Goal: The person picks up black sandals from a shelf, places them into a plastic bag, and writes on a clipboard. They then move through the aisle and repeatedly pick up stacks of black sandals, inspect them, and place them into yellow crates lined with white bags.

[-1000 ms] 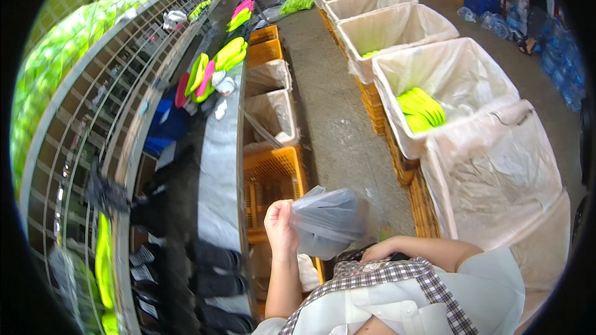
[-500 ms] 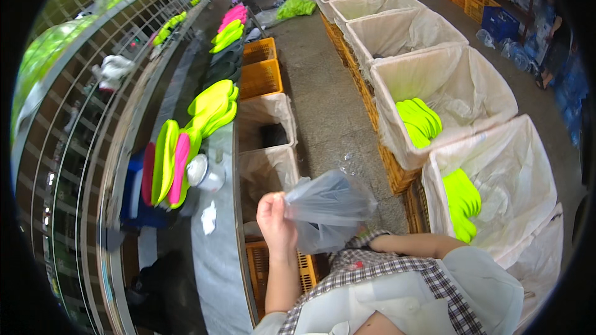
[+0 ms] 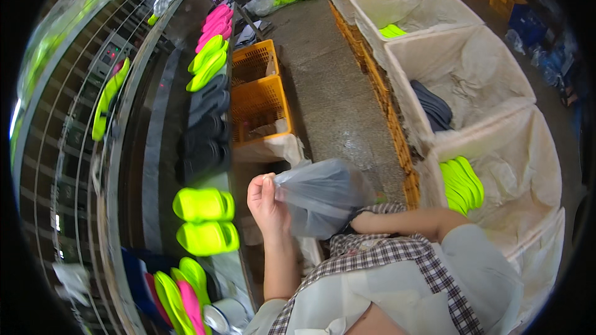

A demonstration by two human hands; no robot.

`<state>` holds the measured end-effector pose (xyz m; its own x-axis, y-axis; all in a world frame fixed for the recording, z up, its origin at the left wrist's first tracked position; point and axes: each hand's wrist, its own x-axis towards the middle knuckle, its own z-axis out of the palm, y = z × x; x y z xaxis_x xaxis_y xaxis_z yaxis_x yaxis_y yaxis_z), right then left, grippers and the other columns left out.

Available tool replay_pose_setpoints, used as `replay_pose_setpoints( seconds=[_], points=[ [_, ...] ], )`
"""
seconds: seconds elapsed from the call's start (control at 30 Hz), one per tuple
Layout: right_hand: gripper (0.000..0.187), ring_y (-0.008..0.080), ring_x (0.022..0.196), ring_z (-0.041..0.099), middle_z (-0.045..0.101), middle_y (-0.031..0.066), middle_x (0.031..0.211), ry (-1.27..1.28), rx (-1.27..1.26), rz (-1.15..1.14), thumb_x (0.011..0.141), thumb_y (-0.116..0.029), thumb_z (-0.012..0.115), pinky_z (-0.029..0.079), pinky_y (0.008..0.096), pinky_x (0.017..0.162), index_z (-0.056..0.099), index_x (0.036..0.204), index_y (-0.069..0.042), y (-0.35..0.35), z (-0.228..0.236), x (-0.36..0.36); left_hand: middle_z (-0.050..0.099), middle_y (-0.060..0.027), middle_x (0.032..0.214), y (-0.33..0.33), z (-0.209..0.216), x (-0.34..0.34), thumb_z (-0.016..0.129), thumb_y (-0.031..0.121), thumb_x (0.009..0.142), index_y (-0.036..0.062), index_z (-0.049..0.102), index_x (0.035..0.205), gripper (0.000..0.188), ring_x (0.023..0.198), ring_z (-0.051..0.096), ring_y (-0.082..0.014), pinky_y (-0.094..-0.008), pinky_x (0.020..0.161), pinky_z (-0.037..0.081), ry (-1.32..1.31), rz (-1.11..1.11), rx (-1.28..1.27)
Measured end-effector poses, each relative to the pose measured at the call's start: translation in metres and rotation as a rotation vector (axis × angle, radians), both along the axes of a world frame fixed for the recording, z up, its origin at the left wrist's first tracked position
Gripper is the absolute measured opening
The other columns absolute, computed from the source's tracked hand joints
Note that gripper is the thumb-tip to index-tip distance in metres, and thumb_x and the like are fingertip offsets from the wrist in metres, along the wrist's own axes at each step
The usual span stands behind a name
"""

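Observation:
My left hand (image 3: 268,203) pinches the edge of a translucent plastic bag (image 3: 323,195) between thumb and fingers, in front of my waist. The bag is puffed out and partly blurred. My right forearm (image 3: 403,222) reaches across to the bag's lower right side, and the hand itself is hidden there. Left of the bag, a pair of neon yellow slippers (image 3: 206,237) lies on the bench. Beyond that pair sit black slippers (image 3: 205,155), more neon yellow ones (image 3: 208,65) and pink ones (image 3: 216,25). Nearer me, yellow and pink slippers (image 3: 180,294) stand on edge beside a white cup-like container (image 3: 225,316).
On the right runs a row of cloth-lined bins (image 3: 496,142); some hold yellow slippers (image 3: 459,183) or dark slippers (image 3: 431,105). Orange crates (image 3: 261,102) line the bench's inner side. A wire mesh rack (image 3: 68,167) rises at the left. Floor (image 3: 341,87) shows between the rows.
The view has shifted forward along the bench, so the slippers and bins appear lower. My left hand still pinches the bag. My right forearm has come closer to the bag.

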<state>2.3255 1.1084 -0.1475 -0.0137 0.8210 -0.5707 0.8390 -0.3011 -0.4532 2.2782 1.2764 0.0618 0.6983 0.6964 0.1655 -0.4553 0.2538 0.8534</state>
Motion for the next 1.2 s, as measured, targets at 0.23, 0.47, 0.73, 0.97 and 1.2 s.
replay_pose_setpoints(
  seconds=[0.23,0.47,0.73,0.97,1.2],
  points=[
    [0.027,0.0271,0.099,0.063,0.065,0.0082,0.111,-0.180,-0.274,0.196,0.083,-0.015,0.058,0.052,0.0404,0.073,0.069,0.106,-0.009,0.133,0.056,0.191,0.060,-0.0046,0.081,0.121,0.018,0.207,0.057,0.010,0.091,0.0037,0.057,0.094,0.007,0.060,0.046,-0.0063,-0.0204,0.053,0.037,-0.038,0.019,0.016],
    [0.021,0.0267,0.076,0.066,0.068,0.0092,0.085,-0.432,-0.149,-0.113,0.083,-0.019,0.056,0.051,0.0401,0.061,0.071,0.090,-0.006,0.202,0.144,0.505,0.056,-0.0034,0.076,0.264,-0.002,0.430,0.055,0.011,0.092,0.0026,0.056,0.093,0.008,0.058,0.047,-0.0069,-0.0203,0.051,0.038,-0.049,0.010,-0.096],
    [0.052,0.0206,0.074,0.058,0.062,0.0125,0.081,1.563,1.108,-1.535,0.096,-0.046,0.035,0.047,0.0336,0.066,0.050,0.064,-0.008,0.273,0.195,0.801,0.055,-0.0015,0.075,0.399,-0.018,0.681,0.054,0.009,0.093,0.0037,0.054,0.095,0.006,0.061,0.046,-0.0060,-0.0204,0.057,0.041,-0.022,-0.124,-0.147],
    [0.056,0.0154,0.067,0.058,0.061,0.0056,0.076,1.770,0.937,-1.062,0.095,-0.054,0.030,0.049,0.0330,0.063,0.058,0.087,-0.006,0.370,0.153,1.031,0.057,-0.0033,0.085,0.514,-0.066,0.857,0.057,0.011,0.090,0.0079,0.054,0.100,0.010,0.075,0.058,-0.0133,-0.0254,0.062,0.048,0.205,0.074,-0.188],
    [0.029,0.0085,0.070,0.054,0.064,0.0058,0.090,1.248,0.753,-1.377,0.095,-0.030,0.049,0.046,0.0238,0.063,0.058,0.106,-0.005,0.506,0.171,1.234,0.056,-0.0036,0.087,0.596,-0.052,1.014,0.055,0.011,0.091,0.0097,0.051,0.107,0.017,0.069,0.055,-0.0120,-0.0231,0.056,0.045,0.311,0.193,-0.285]
  ],
)
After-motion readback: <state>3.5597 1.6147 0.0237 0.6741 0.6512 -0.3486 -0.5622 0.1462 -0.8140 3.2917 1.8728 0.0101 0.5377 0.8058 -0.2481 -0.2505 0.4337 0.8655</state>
